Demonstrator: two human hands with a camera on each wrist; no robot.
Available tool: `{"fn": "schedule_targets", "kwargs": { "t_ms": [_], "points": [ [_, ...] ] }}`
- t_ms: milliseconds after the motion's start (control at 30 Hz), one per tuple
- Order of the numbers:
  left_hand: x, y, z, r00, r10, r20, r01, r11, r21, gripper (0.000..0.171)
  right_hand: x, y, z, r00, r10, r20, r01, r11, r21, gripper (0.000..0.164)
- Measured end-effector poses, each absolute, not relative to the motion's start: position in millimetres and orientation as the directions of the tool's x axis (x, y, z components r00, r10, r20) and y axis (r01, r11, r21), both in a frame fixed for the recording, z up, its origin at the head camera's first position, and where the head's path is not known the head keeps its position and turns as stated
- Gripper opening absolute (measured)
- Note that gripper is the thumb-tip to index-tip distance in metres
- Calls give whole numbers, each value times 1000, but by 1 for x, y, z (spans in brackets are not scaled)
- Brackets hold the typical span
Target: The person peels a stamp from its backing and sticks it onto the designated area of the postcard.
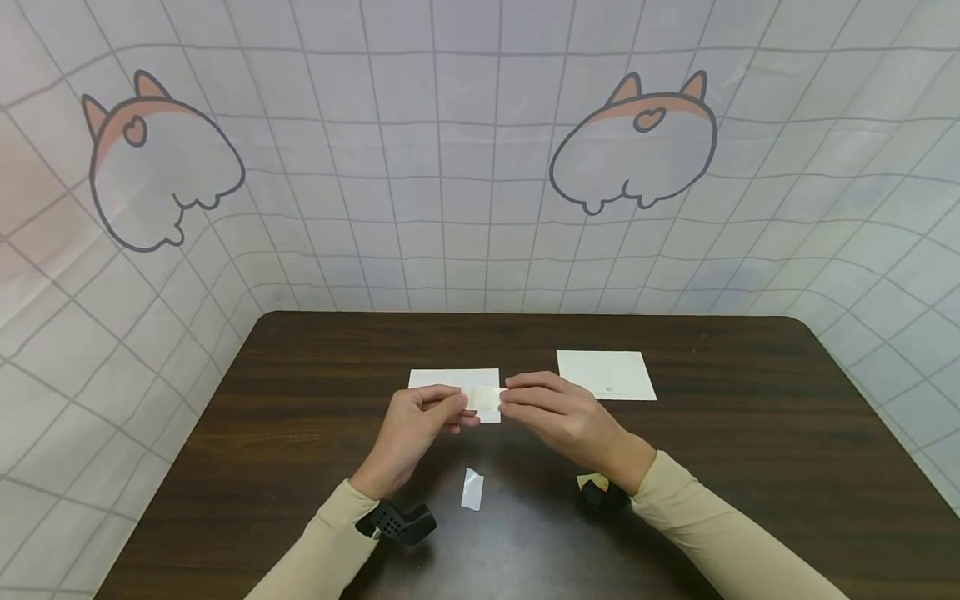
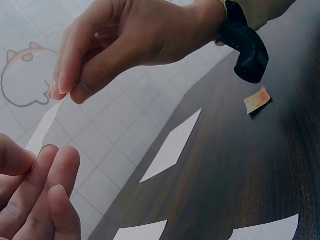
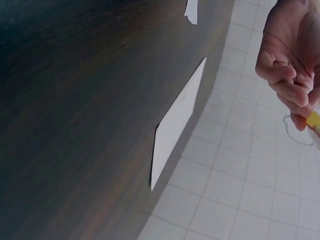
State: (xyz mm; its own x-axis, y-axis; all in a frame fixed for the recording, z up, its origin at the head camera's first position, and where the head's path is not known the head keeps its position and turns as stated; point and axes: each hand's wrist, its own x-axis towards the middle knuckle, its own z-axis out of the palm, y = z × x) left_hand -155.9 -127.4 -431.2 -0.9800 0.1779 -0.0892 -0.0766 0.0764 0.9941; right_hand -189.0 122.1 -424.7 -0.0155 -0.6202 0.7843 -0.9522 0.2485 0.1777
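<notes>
Above the table, both hands hold a small, thin, pale rectangular paper piece (image 1: 486,398) between them. My left hand (image 1: 423,421) pinches its left end between thumb and fingers, and my right hand (image 1: 566,417) pinches the right end. In the left wrist view the paper piece (image 2: 47,125) appears nearly edge-on, stretched between the fingertips of both hands. A yellow patterned side of the paper piece (image 3: 313,120) shows at the right edge of the right wrist view. Behind it on the table lies a white card (image 1: 442,378), partly covered by the hands in the head view.
Another white card (image 1: 607,375) with a small print lies at the back right. A white strip (image 1: 472,489) lies in front of the hands. Near the right wrist is a small yellow-orange paper piece (image 2: 258,100). A white gridded curtain (image 1: 450,167) surrounds the dark wooden table (image 1: 300,467).
</notes>
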Motion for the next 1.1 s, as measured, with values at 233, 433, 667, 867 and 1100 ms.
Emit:
{"fn": "schedule_targets", "kwargs": {
  "t_ms": [233,433,667,867,1100],
  "points": [
    [-158,-126,-433,-980,172,-95,-81,87,993,30,-191,118,-423,-21,-591,807,-956,247,157,13],
    [-159,-125,-433,-981,172,-83,-65,112,992,31,-195,112,-420,-25,-505,863,-968,227,105,11],
    [-160,-124,-432,-990,138,-39,-14,179,984,24,-199,108,-417,-96,-426,900,-963,268,24,9],
    [-163,-127,-433,-991,105,79,114,385,916,22,-200,104,-416,-212,-366,906,-949,299,-101,23],
    [-163,-135,-433,-939,231,253,342,680,648,31,-203,101,-417,-387,-305,870,-907,298,-299,28]
  ]
}}
